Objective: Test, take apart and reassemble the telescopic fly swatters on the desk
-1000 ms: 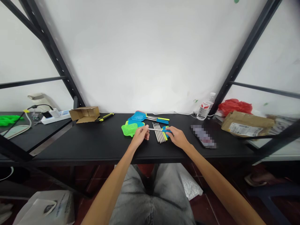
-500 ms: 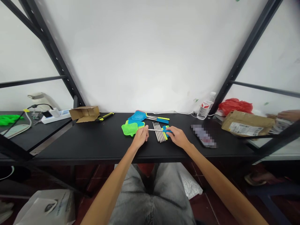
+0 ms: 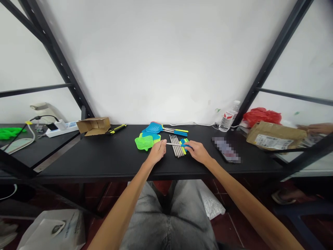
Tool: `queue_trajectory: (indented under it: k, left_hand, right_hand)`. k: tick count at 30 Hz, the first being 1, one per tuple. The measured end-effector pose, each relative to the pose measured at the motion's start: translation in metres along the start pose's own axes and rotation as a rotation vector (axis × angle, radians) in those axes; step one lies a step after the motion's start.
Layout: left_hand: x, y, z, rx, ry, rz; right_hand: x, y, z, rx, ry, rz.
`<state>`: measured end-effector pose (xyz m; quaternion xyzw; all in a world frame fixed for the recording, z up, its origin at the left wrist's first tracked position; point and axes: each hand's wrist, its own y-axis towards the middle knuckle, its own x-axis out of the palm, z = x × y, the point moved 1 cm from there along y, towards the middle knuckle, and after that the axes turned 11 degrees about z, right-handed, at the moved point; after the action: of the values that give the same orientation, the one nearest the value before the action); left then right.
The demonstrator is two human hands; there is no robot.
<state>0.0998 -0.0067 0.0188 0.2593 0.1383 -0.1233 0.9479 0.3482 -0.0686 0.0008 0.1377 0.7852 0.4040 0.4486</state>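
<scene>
Rod (image 3: 170, 143), blue-handled, held between both hands over desk (image 3: 99, 159): steel end pinched in left hand (image 3: 158, 151), handle gripped in right hand (image 3: 197, 151). Beneath, lying side by side: more rods (image 3: 178, 151). Just beside left hand: green swatter head (image 3: 143, 142). Behind: overlapping swatters (image 3: 154, 127).

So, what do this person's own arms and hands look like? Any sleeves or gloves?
The left arm and right arm are bare, with no sleeves, watch or bracelet in view. The left hand and right hand are ungloved; I can't make out any rings. Faded grey trousers show below.
</scene>
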Motion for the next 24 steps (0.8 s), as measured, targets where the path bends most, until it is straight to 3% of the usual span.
queue_trajectory:
  k: [7,13,24]
  left_hand:
    - [0.001,-0.001,-0.004,0.034,0.053,0.027]
    - [-0.006,-0.003,-0.003,0.196,0.436,0.221]
    - [-0.066,-0.009,-0.035,0.102,0.961,0.295]
  right_hand:
    - [0.002,0.002,-0.001,0.018,0.0,0.013]
    - [0.003,0.002,0.002,0.063,-0.026,0.052]
    - [0.003,0.002,0.006,0.115,-0.021,0.083]
